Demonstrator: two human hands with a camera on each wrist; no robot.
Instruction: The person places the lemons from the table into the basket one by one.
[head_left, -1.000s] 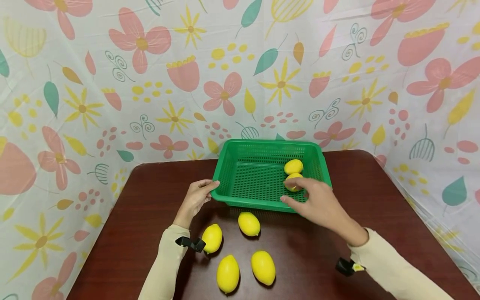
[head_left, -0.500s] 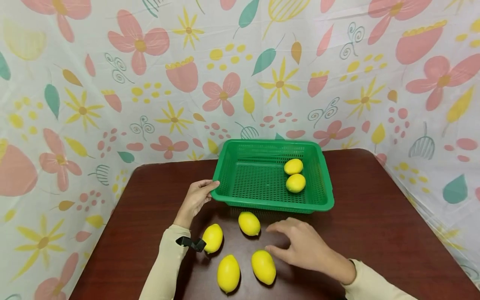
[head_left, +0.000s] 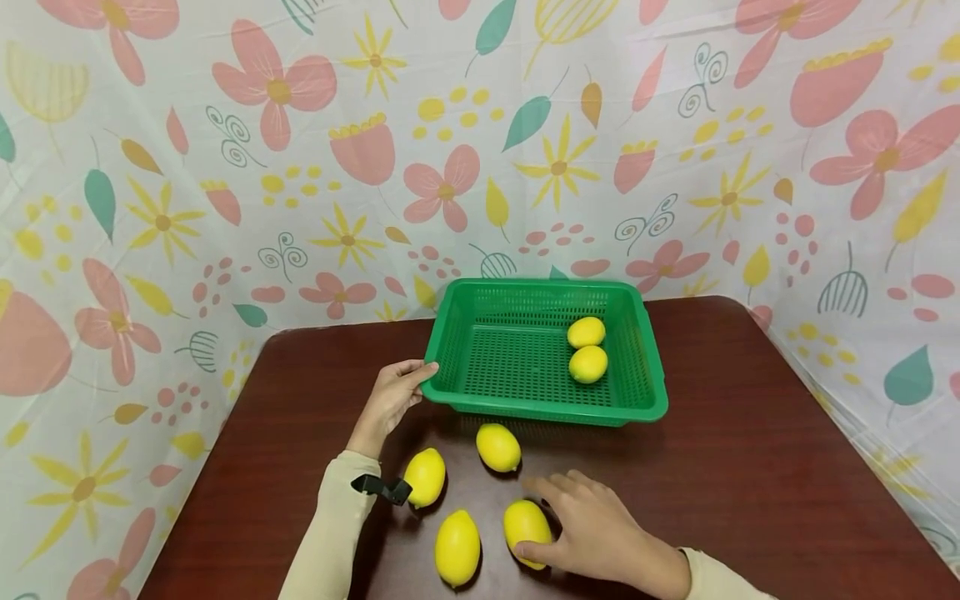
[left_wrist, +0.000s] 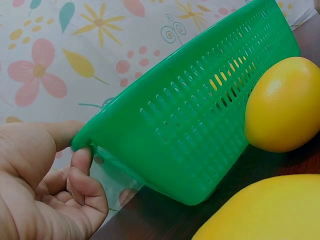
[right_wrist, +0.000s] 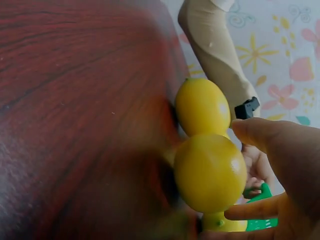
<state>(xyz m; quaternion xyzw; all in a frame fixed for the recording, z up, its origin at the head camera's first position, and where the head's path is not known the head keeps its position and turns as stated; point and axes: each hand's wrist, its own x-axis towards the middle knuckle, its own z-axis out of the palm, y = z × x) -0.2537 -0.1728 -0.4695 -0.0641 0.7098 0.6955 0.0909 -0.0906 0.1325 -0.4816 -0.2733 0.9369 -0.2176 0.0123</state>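
At its near left corner, the green plastic basket (head_left: 540, 409) is pinched by my left hand (head_left: 389, 402), thumb over the rim and fingers curled beneath. In the left wrist view, that grip on the basket wall (left_wrist: 165, 135) shows from the side. My right hand (head_left: 596, 529) is spread around the nearest right lemon (head_left: 525, 527), its thumb at the front and fingers on the far side. From the right wrist, the thumb and fingers straddle this lemon (right_wrist: 210, 172) with space still showing. Two lemons (head_left: 587, 365) lie together in the basket's right part.
Three other lemons lie on the dark wooden table (head_left: 300, 433): one by the left wrist (head_left: 425, 477), one at the front (head_left: 457, 548) and one just before the basket (head_left: 498, 447). A flower-patterned cloth (head_left: 450, 125) hangs behind the table and along its sides.
My right hand has moved out of the basket, back toward the front, and come down over the near right lemon. The left hand and basket stay put.
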